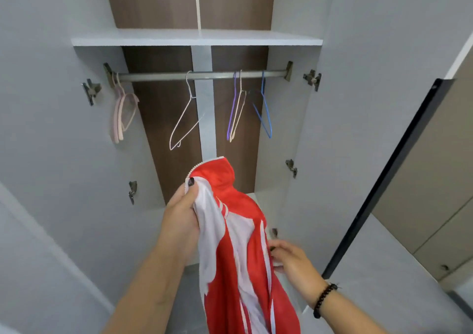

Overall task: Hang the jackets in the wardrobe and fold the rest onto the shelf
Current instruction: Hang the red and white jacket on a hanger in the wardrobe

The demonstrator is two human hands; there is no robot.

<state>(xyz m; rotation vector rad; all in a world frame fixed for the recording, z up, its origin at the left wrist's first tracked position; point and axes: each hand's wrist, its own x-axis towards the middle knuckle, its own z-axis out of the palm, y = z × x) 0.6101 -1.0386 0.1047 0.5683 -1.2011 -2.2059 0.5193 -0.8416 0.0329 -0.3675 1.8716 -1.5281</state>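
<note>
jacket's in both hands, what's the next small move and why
Probably free the right hand and take the white hanger off the rail: the left hand already grips the red and white jacket near its collar, and the jacket has no hanger in it yet.

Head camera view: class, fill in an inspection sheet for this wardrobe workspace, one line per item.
Surface: white wardrobe shelf above the rail, bare where visible.
Job's things: red and white zip-up track jacket, held up before the open wardrobe; grey metal rail carrying a white wire hanger, pink hangers, purple hanger, blue hanger.
Clutter: nothing seen.
Hands: left hand grips the jacket near the collar; right hand pinches its edge.
Cables: nothing seen.
Surroundings: open white doors, brown back panel.
</note>
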